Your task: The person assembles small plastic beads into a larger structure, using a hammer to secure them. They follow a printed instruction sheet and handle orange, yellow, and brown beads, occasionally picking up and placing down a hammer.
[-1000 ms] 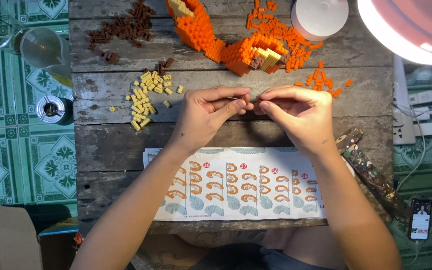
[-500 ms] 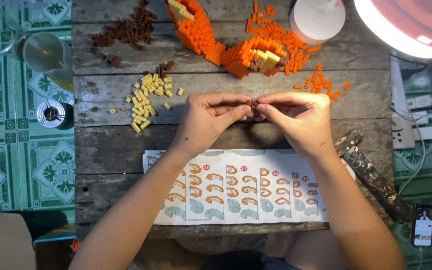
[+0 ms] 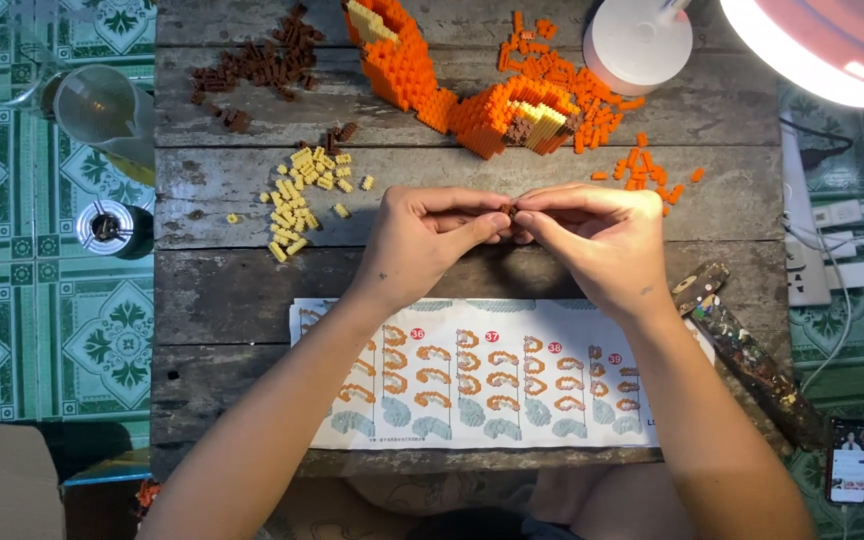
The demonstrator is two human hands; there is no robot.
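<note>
Head view: both hands' fingertips (image 3: 500, 218) pinch seemingly brown brick (image 3: 508, 210).

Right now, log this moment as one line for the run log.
left hand: pinching small brown brick | right hand: pinching same brick | instruction sheet: below hands | yellow bricks: left | orange model: beyond

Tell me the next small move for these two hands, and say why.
Probably press the two fingertips together to seat the tiny brown brick. Left hand and right hand both pinch it above the wooden table, with the instruction sheet lying just below; whether the brick is fully joined is too small to tell.
</note>
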